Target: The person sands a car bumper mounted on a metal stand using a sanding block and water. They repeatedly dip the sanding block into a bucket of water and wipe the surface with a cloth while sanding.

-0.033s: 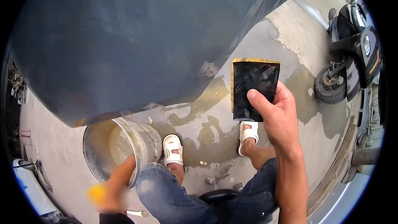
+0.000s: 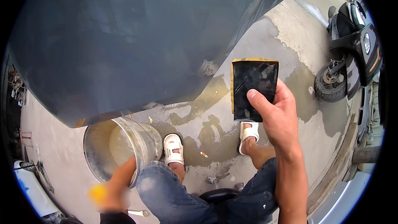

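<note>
My right hand (image 2: 277, 110) pinches a folded sheet of black sandpaper (image 2: 256, 87), its thumb on the dark face and its fingers behind. Tan-yellow edges show along the sheet's top and left side. Smudges mark the black surface, which is held up just off the right edge of a large dark grey panel (image 2: 132, 45). At the lower left, my left forearm (image 2: 125, 170) reaches over the rim of a metal bucket (image 2: 145, 141) and into it. The bucket's near wall hides the left hand. Something yellow and blurred (image 2: 98, 193) shows beside that arm.
A black scooter (image 2: 352, 54) stands at the right. Wet patches (image 2: 207, 139) darken the concrete around my white sandals (image 2: 173, 149). Between them lies a small orange and white bit (image 2: 204, 154). A wrench-like metal tool (image 2: 139, 213) lies at the lower left, partly hidden.
The small orange and white bit on the ground lies slightly farther away from me. Both arms and the sandpaper look almost unmoved.
</note>
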